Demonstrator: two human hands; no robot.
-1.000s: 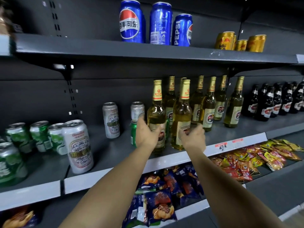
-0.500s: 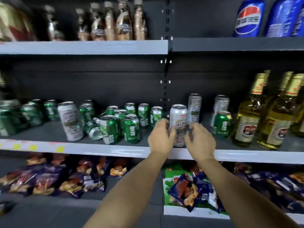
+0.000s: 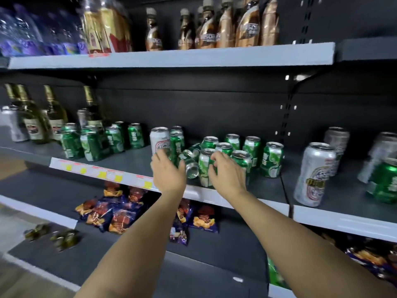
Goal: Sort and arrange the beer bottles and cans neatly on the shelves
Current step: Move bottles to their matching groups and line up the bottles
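Both arms stretch forward to the middle shelf point(image 3: 236, 197) — left hand point(image 3: 168, 174) back-up, fingers loosely spread, fingertips at a tall white beer can point(image 3: 159, 141) and the green can behind it, gripping nothing clearly. Right hand point(image 3: 227, 175) curls its fingers onto an upright green can point(image 3: 204, 168) in the cluster; a full grip can't be told. One green can point(image 3: 190, 163) lies tipped between the hands — another tall white can point(image 3: 314, 174) stands well right.
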